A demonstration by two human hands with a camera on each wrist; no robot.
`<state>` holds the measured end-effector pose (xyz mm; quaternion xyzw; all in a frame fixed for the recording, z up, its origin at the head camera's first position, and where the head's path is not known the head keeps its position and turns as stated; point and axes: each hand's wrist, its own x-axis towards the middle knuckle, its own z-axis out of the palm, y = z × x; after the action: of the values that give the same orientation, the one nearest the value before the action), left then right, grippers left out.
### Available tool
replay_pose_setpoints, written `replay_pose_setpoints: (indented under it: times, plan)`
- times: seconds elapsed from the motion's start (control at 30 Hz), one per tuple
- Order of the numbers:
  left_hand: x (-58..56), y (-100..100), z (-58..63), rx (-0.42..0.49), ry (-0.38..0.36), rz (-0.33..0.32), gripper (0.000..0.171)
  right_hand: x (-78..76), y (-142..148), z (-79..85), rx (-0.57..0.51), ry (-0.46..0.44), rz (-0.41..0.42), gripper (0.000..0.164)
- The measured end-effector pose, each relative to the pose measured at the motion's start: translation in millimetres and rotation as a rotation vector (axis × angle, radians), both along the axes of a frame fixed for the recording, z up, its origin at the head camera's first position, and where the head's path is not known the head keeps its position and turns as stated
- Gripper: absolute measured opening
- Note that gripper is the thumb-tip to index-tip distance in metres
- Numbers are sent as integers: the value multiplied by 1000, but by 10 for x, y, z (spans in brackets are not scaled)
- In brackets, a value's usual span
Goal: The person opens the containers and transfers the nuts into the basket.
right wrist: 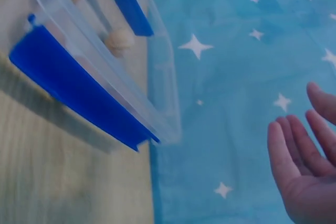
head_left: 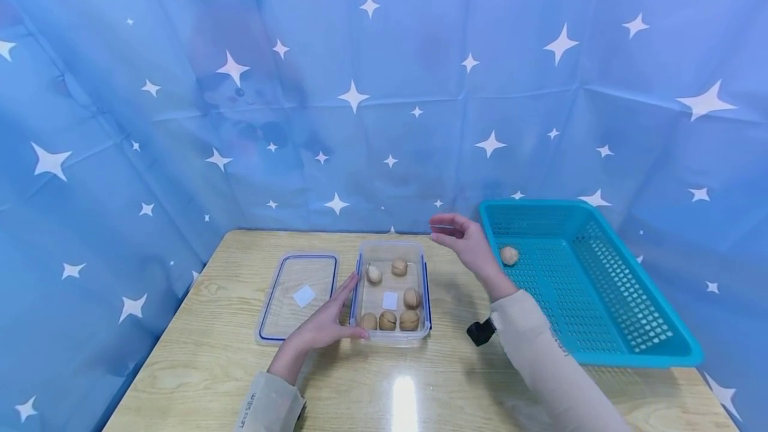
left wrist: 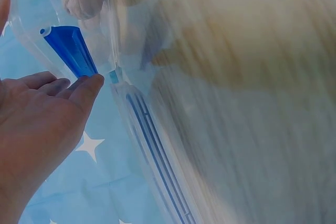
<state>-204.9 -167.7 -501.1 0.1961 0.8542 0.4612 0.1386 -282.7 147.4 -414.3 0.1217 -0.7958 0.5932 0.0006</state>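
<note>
A clear plastic food box (head_left: 391,337) with blue side clips stands on the table, several walnuts (head_left: 409,320) inside it. Three line its near end; others are spread toward the right and the back. Against the box's left side rests my left hand (head_left: 321,322), thumb by the near corner. In the left wrist view its fingertips are right at a blue clip (left wrist: 71,50). My right hand (head_left: 465,245) is raised between the box and a turquoise basket (head_left: 609,357), fingers loosely bent with nothing in them. One walnut (head_left: 509,255) lies in the basket, near its left wall.
The box's clear lid (head_left: 282,299), edged with a blue seal, lies flat to the left of the box. A blue curtain (head_left: 384,119) with white stars hangs behind the wooden table (head_left: 198,352). The basket's tall rim stands beside my right forearm.
</note>
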Motion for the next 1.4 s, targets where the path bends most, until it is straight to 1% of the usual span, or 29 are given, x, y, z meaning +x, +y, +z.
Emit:
replay_pose_setpoints:
  times: [0.2,0.4,0.63,0.8,0.87,0.97,1.17,1.3,1.4]
  plan:
    - [2,-1,10,1,-4,-7,115,38,-190,-168,-30,-38,20,40]
    - [1,-6,14,-7,-3,-6,115,88,-375,-311,-35,-82,36,39]
    - [-2,-7,13,-3,-9,0,116,157,-578,-434,-74,-97,95,39]
    - [-16,-13,-5,1,-8,-9,117,170,-736,-547,-85,-86,124,40]
    - [-21,-15,-10,1,-4,-11,117,175,-802,-582,-90,-99,124,41]
    - [-34,-19,-18,0,2,-15,116,183,-888,-637,-96,-130,122,45]
    - [-38,-13,-13,4,-2,-18,116,201,-1010,-785,-83,-207,90,54]
    - [-19,-1,0,3,-12,-12,118,220,-1084,-880,-43,-267,107,67]
    - [-5,-4,17,1,-17,-4,118,230,-1134,-901,-8,-291,128,76]
